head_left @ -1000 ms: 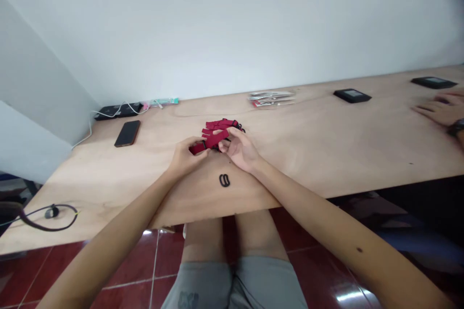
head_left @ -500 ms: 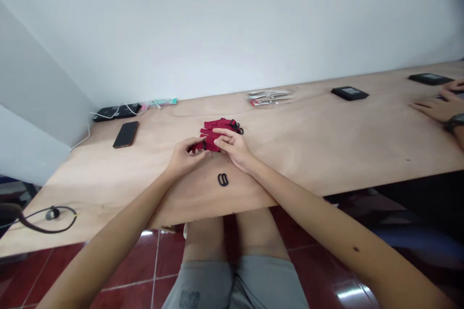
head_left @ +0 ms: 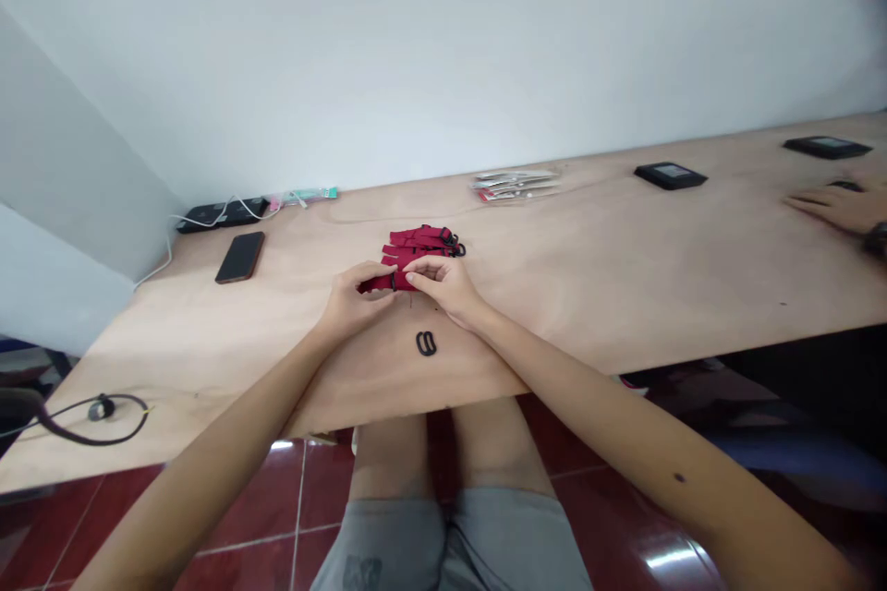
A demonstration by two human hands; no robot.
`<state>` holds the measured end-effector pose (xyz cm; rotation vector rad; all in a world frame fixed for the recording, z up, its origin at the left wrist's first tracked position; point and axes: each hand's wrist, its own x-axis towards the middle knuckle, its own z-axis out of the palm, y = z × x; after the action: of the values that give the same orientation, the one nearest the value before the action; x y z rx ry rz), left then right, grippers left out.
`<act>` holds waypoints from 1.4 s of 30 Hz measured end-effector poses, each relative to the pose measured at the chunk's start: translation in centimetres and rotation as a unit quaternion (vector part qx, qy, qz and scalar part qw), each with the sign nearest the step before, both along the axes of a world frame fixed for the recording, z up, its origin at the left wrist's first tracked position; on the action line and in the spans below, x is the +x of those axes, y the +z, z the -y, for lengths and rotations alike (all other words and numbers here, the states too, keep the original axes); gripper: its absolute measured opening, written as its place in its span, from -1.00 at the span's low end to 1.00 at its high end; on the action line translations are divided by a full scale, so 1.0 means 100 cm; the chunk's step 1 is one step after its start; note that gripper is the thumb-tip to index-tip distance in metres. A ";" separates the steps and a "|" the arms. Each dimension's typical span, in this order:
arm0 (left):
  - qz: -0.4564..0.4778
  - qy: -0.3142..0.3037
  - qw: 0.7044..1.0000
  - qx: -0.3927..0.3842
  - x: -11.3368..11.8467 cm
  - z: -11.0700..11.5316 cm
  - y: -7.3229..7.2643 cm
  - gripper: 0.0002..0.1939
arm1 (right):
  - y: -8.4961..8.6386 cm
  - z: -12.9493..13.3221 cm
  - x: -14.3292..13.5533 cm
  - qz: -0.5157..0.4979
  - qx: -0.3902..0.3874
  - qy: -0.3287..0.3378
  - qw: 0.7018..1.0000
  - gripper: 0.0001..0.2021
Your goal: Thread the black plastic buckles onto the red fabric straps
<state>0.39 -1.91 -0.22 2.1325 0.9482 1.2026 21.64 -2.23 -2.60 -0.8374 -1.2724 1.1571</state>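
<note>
A bundle of red webbing straps (head_left: pixel 413 245) with black fittings lies on the plywood table (head_left: pixel 624 277) in front of me. My left hand (head_left: pixel 355 298) and my right hand (head_left: pixel 443 288) meet just below the bundle. Both pinch one red strap that carries a small black slider, with the fingertips nearly touching. A black double-ring buckle (head_left: pixel 426 343) lies loose on the table just below my right hand.
A black phone (head_left: pixel 240 257) lies at the left, with a power strip and cables (head_left: pixel 222 212) behind it. Packets (head_left: pixel 516 186) sit at the back, two black devices (head_left: pixel 669 174) to the right. Another person's hand (head_left: pixel 835 206) rests at the far right. A cable loop (head_left: pixel 97 416) is near left.
My right hand has drawn back from over the bundle and closed its fingers on the strap next to my left hand. The other person's hand has shifted slightly.
</note>
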 end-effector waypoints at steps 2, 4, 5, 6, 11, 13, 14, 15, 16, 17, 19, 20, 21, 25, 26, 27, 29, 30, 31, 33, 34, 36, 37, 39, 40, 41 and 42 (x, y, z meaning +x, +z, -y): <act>-0.009 0.007 1.000 0.009 0.000 0.000 0.000 -0.68 | 0.000 0.001 0.000 0.021 0.013 0.006 1.000 -0.75; -0.018 0.012 0.999 0.024 0.000 0.000 0.000 -0.69 | 0.000 0.001 0.000 0.043 0.025 0.005 0.999 -0.75; -0.021 0.011 0.999 0.031 0.000 0.000 0.000 -0.69 | 0.000 0.001 0.000 0.053 0.029 0.003 0.998 -0.75; -0.025 0.008 0.999 0.037 0.000 0.001 0.000 -0.69 | 0.000 0.001 0.000 0.059 0.031 0.001 0.998 -0.75; -0.040 0.006 0.998 0.054 0.000 0.001 0.000 -0.70 | 0.004 0.004 -0.001 0.021 0.024 0.041 0.999 -0.74; -0.024 0.017 0.997 0.065 -0.001 0.001 0.000 -0.69 | 0.007 0.006 -0.001 -0.015 0.001 0.067 0.998 -0.72; -0.015 0.022 0.997 0.072 -0.001 0.001 0.000 -0.67 | 0.008 0.007 -0.001 -0.034 -0.012 0.078 0.996 -0.70; -0.010 0.025 0.997 0.078 -0.001 0.002 0.000 -0.64 | 0.009 0.007 -0.001 -0.052 -0.024 0.087 0.995 -0.68; -0.009 0.025 0.996 0.083 0.000 0.003 0.001 -0.62 | 0.010 0.008 -0.002 -0.068 -0.034 0.096 0.992 -0.65; -0.014 0.024 0.996 0.089 0.001 0.004 0.002 -0.60 | 0.011 0.008 -0.002 -0.079 -0.042 0.104 0.991 -0.61; -0.031 0.019 0.994 0.103 0.003 0.007 0.004 -0.58 | 0.012 0.008 -0.002 -0.080 -0.047 0.112 0.989 -0.55; -0.040 0.017 0.993 0.113 0.004 0.009 0.006 -0.59 | 0.012 0.009 -0.002 -0.071 -0.045 0.112 0.990 -0.53; -0.047 0.015 0.991 0.125 0.005 0.010 0.007 -0.60 | 0.013 0.009 -0.002 -0.058 -0.039 0.113 0.991 -0.51; -0.053 -0.022 0.983 0.175 0.008 0.016 0.009 -0.69 | 0.011 0.011 -0.002 -0.010 -0.015 0.149 0.989 -0.41; -0.048 -0.035 0.980 0.188 0.009 0.017 0.010 -0.71 | 0.010 0.011 -0.001 0.004 -0.003 0.159 0.987 -0.40; -0.042 -0.046 0.978 0.199 0.009 0.018 0.011 -0.72 | 0.009 0.010 -0.001 0.022 0.016 0.164 0.986 -0.43; -0.024 -0.048 0.976 0.211 0.009 0.020 0.013 -0.72 | 0.007 0.008 0.001 0.073 0.068 0.153 0.983 -0.54; -0.014 -0.040 0.977 0.210 0.008 0.021 0.014 -0.71 | 0.006 0.007 0.002 0.099 0.093 0.141 0.981 -0.60; -0.004 -0.028 0.978 0.206 0.008 0.021 0.015 -0.71 | 0.006 0.006 0.003 0.122 0.114 0.128 0.978 -0.63; 0.022 -0.008 0.981 0.191 0.006 0.019 0.014 -0.69 | 0.008 0.004 0.007 0.143 0.141 0.104 0.974 -0.63; 0.036 -0.001 0.984 0.176 0.005 0.019 0.013 -0.69 | 0.010 0.004 0.009 0.142 0.149 0.093 0.974 -0.61; 0.063 0.000 0.989 0.135 0.004 0.017 0.010 -0.67 | 0.013 0.004 0.013 0.133 0.157 0.081 0.975 -0.60; 0.076 -0.003 0.991 0.111 0.004 0.016 0.009 -0.66 | 0.014 0.005 0.014 0.132 0.156 0.076 0.976 -0.62; 0.100 -0.015 0.992 0.069 0.005 0.017 0.007 -0.64 | 0.014 0.007 0.014 0.144 0.144 0.072 0.976 -0.64; 0.112 -0.023 0.992 0.055 0.006 0.017 0.006 -0.62 | 0.014 0.007 0.013 0.155 0.137 0.072 0.976 -0.60; 0.123 -0.031 0.991 0.046 0.007 0.019 0.006 -0.61 | 0.013 0.007 0.012 0.164 0.132 0.071 0.975 -0.54; 0.133 -0.040 0.989 0.041 0.009 0.020 0.007 -0.60 | 0.012 0.007 0.011 0.169 0.130 0.071 0.974 -0.51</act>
<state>1.29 -3.93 0.45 1.9868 0.6999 1.4630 22.73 -2.96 -1.39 -0.7758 -1.7473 0.9541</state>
